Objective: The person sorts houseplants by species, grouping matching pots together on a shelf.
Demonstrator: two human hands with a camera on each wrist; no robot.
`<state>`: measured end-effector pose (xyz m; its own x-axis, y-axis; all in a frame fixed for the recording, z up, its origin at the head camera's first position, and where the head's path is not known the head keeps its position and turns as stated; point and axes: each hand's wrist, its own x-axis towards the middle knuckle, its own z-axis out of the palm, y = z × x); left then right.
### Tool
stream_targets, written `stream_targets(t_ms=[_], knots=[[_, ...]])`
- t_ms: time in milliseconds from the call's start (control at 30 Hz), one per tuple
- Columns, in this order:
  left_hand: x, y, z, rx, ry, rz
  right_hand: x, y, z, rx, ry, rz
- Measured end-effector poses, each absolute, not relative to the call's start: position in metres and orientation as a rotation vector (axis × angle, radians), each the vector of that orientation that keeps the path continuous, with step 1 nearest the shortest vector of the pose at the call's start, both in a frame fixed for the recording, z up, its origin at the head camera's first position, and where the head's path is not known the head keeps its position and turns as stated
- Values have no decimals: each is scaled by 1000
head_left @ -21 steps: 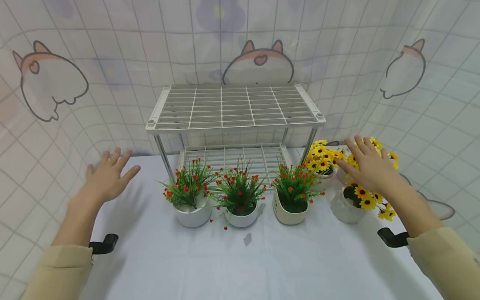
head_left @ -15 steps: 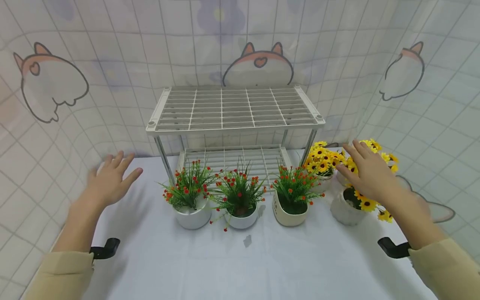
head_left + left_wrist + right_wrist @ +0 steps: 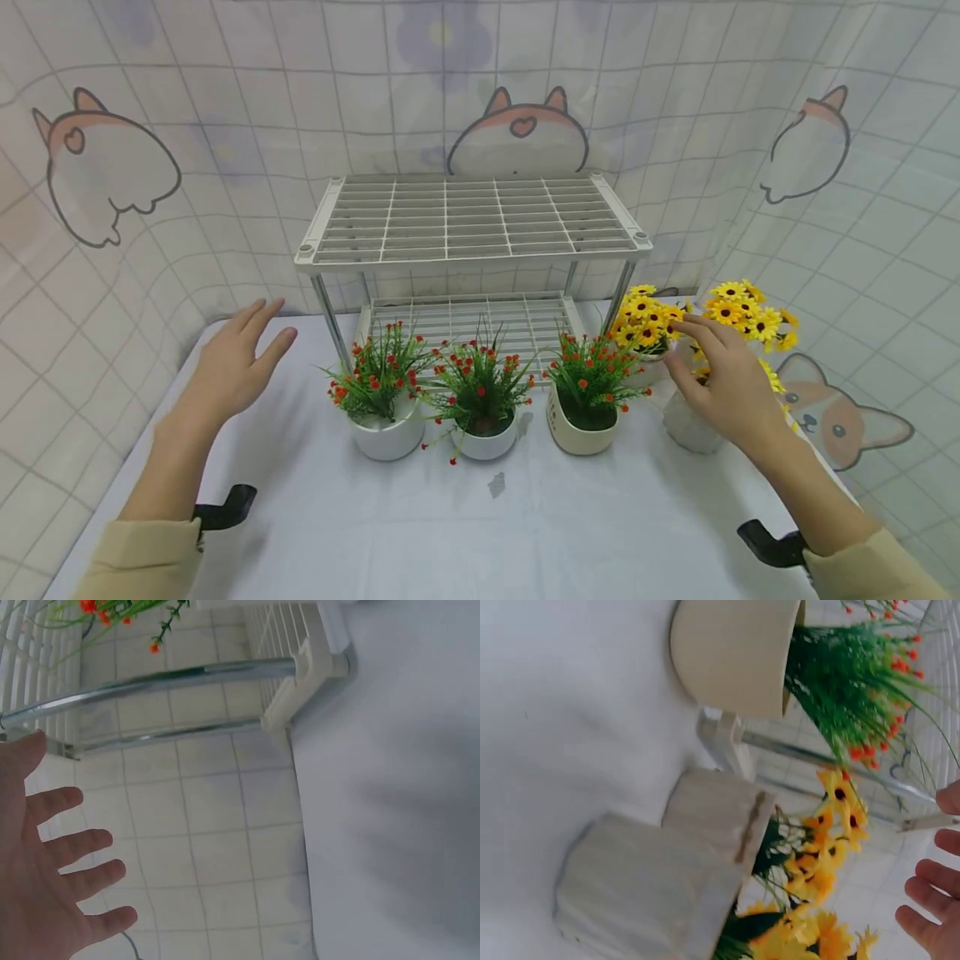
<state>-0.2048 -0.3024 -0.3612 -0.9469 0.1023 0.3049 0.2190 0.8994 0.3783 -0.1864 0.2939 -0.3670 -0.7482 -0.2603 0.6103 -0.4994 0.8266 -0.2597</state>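
My left hand hovers over the table's left side with its fingers extended, holding nothing. In the left wrist view its spread fingers show beside the rack's metal post. My right hand, fingers loosely extended, hangs above the potted yellow flowers at the right and partly hides them. The right wrist view has two whitish pots with yellow flowers, the nearer pot in front of the other. A cream pot with red-flowered grass stands left of them. Two white pots of red flowers, one left, one central, stand beside it.
A white two-tier wire rack stands behind the red-flowered pots, with its lower shelf close to the table. A tile-patterned cloth with cartoon animals surrounds the table on the back and sides. A small grey mark lies on the white tabletop.
My right hand has moved down and slightly nearer, uncovering more yellow flowers at the back. My left hand has shifted a little to the right. The pots have stayed in place.
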Motion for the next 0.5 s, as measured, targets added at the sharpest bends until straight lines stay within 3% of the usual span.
stream_targets(t_ms=[233, 500], knots=[[-206, -285, -363, -263, -2595, -818, -173, 272, -391, 520, -2223, 763], [-210, -264, -360, -258, -2376, -1104, -153, 252, -430, 280, -2092, 1275]])
